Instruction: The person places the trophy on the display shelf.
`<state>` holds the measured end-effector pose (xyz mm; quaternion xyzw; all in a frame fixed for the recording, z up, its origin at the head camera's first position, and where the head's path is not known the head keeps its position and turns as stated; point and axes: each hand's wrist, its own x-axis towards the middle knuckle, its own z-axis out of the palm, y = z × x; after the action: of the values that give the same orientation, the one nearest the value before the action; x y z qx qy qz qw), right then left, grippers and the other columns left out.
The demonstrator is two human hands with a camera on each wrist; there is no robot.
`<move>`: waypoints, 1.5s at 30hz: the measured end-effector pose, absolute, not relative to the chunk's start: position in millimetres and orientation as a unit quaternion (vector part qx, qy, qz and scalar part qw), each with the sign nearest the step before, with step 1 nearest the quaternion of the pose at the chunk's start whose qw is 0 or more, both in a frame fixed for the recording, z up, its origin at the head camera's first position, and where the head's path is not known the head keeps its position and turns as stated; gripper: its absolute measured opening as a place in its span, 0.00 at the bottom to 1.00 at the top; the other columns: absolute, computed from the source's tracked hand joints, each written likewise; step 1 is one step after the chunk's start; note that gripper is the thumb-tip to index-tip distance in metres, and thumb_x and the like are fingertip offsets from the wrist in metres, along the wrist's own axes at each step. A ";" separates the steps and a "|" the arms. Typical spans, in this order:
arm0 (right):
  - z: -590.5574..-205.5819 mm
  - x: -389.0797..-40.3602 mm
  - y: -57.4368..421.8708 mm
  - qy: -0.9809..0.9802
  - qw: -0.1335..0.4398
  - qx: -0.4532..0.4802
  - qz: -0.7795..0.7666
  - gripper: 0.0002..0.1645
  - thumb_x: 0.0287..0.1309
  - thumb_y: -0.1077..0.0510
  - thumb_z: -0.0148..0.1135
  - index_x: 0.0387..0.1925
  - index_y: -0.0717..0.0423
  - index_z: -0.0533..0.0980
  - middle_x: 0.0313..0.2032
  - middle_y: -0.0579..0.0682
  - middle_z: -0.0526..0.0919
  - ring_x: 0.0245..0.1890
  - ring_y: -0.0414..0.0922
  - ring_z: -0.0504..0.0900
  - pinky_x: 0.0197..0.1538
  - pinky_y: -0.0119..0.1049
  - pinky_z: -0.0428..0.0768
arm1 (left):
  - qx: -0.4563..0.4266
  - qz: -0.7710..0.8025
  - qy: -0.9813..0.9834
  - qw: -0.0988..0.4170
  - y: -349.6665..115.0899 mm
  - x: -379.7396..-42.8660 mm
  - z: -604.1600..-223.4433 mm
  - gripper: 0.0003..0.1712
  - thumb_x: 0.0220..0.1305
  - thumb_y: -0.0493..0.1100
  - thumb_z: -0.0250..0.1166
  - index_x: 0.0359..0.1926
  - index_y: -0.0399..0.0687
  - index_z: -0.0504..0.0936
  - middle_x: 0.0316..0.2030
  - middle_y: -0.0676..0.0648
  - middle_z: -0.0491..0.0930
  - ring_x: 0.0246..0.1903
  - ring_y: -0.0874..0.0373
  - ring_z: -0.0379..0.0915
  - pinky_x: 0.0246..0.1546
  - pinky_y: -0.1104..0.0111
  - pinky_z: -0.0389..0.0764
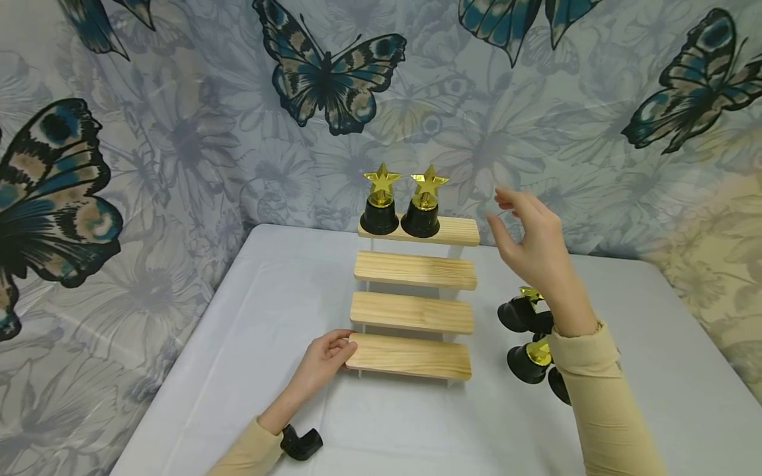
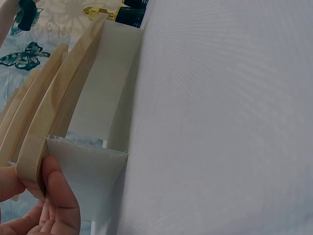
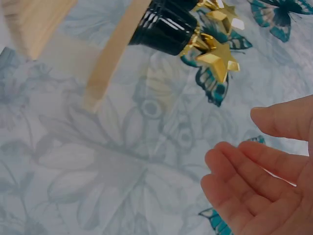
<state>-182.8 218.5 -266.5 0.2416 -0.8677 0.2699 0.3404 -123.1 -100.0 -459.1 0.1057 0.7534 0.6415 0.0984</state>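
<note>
A wooden tiered display stand [image 1: 411,357] with white supports stands on the table. On its top step two gold star trophies [image 1: 421,202] with black bases stand upright side by side. My left hand [image 1: 324,362] pinches the left end of the lowest step; in the left wrist view the thumb lies above the board [image 2: 54,107] and the curled fingers below it. My right hand [image 1: 530,238] is raised in the air to the right of the top step, fingers relaxed and apart from the trophies. In the right wrist view its palm [image 3: 264,191] shows nothing in it.
Several more star trophies [image 1: 526,362] lie on the white table [image 1: 286,297] right of the stand, partly hidden behind my right forearm. Near my left wrist lies a small black curved object [image 1: 301,443]. Butterfly-print cloth [image 1: 196,165] hangs behind and left of the table.
</note>
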 end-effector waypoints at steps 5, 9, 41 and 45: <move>-282.4 -168.0 231.1 -0.875 0.334 0.231 0.262 0.23 0.53 0.72 0.61 0.53 0.68 0.72 0.45 0.62 0.78 0.44 0.56 0.75 0.47 0.50 0.73 | 0.109 0.640 0.755 0.096 -100.7 -122.0 -459.3 0.26 0.65 0.40 0.59 0.56 0.24 0.68 0.32 0.42 0.77 0.25 0.62 0.74 0.27 0.68 0.79; -296.2 -155.3 241.9 -0.886 0.313 0.222 0.259 0.23 0.52 0.73 0.62 0.52 0.68 0.73 0.46 0.63 0.78 0.45 0.57 0.75 0.46 0.51 0.73 | 0.098 0.642 0.754 0.099 -101.7 -120.8 -457.7 0.26 0.65 0.41 0.60 0.57 0.26 0.68 0.33 0.42 0.77 0.25 0.61 0.74 0.28 0.68 0.79; -373.4 -79.3 311.7 -0.954 0.136 0.165 0.212 0.32 0.45 0.59 0.73 0.52 0.67 0.72 0.46 0.61 0.78 0.44 0.57 0.77 0.42 0.54 0.75 | 0.089 0.647 0.748 0.116 -98.3 -119.3 -446.9 0.22 0.66 0.36 0.57 0.56 0.24 0.68 0.32 0.43 0.75 0.24 0.62 0.72 0.29 0.68 0.78; -375.4 -78.3 317.7 -0.955 0.124 0.178 0.201 0.34 0.40 0.60 0.75 0.52 0.66 0.72 0.45 0.57 0.78 0.40 0.53 0.79 0.40 0.50 0.78 | 0.091 0.648 0.747 0.118 -97.6 -120.0 -450.3 0.23 0.66 0.37 0.57 0.56 0.25 0.68 0.32 0.43 0.75 0.24 0.62 0.72 0.29 0.68 0.78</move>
<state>-78.3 317.7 -375.4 0.1782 -0.9553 0.2011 0.1236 -120.0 -97.6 -450.3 0.0907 0.7466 0.6484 0.1184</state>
